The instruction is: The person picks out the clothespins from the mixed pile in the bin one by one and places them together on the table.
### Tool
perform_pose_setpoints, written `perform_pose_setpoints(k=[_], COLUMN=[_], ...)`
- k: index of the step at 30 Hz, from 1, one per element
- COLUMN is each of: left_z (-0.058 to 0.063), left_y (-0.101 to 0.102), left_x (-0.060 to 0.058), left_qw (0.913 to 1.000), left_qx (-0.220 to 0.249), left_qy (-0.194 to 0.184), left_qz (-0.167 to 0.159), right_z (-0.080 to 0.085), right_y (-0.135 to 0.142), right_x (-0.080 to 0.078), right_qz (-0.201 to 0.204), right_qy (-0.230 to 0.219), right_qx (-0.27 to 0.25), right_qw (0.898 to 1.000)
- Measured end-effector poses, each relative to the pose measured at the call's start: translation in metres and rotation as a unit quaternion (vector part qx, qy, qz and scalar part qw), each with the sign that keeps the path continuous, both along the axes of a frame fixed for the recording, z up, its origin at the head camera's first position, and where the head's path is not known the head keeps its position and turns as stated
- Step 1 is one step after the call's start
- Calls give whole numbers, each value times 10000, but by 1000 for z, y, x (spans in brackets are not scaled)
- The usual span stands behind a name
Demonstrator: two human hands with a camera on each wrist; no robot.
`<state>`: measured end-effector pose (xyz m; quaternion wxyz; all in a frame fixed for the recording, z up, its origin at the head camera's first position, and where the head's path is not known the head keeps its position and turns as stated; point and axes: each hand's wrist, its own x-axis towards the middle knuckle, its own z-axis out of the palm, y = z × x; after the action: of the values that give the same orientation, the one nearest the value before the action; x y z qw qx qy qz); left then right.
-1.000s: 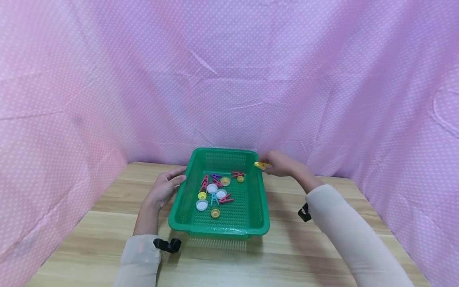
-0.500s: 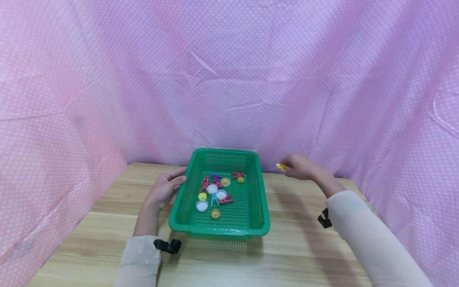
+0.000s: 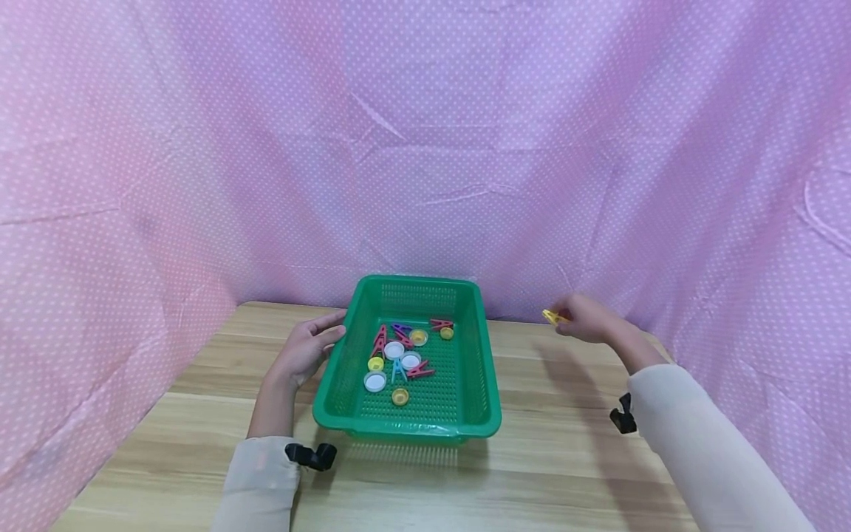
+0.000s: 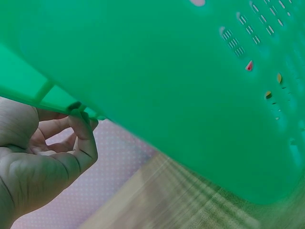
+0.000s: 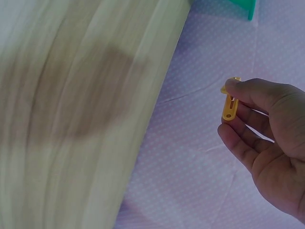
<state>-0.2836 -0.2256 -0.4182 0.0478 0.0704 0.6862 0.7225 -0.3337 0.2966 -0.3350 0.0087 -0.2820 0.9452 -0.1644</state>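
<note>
My left hand [image 3: 306, 349] grips the left rim of a green plastic basket [image 3: 493, 384]; in the left wrist view its thumb and fingers pinch the edge, and the basket's underside shows above the table. Off to the right, my right hand [image 3: 588, 318] pinches a yellow clothespin [image 3: 555, 317] between thumb and fingers, held over the table's far right part. The right wrist view shows the clothespin [image 5: 230, 105] at the fingertips. Inside the basket lie pink clothespins [image 3: 419, 370], a purple clothespin [image 3: 401, 328], a light blue clothespin [image 3: 398, 370], white round caps [image 3: 375, 381] and yellow round caps [image 3: 400, 397].
A wooden table [image 3: 545, 458] lies under both hands. Pink dotted cloth [image 3: 425, 148] hangs behind it and along both sides. Black camera mounts [image 3: 311, 456] sit on both wrists.
My right hand has moved right, away from the basket's right rim, carrying the yellow clothespin. The left hand and the basket stay nearly where they were.
</note>
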Motion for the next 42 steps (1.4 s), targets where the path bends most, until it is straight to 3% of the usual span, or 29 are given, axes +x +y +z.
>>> perform_pose_setpoints(k=[14,22,30,34,42], left_z=[-1,-1,0,1,0], left_y=[-1,0,0,1,0], left_x=[0,0,0,0,0], left_qw=[10000,10000,9999,9999,10000], left_qx=[-89,-71,-119,-85,-60], left_qy=[-22,-34,-42,-39,-17], left_qz=[-3,32,70,55,53], right_z=[-35,-67,-104,-112,-114], right_y=[40,58,72,75,77], right_x=[-2,4,9,12,14], right_qz=[-430,-1077,-1812,-2119,-2371], right_qy=[67,-101,-17,-128,-167], right_qx=[-368,-570,-1103,-1259,-1195], right_qw=[9984,9925,9772,9691,9640])
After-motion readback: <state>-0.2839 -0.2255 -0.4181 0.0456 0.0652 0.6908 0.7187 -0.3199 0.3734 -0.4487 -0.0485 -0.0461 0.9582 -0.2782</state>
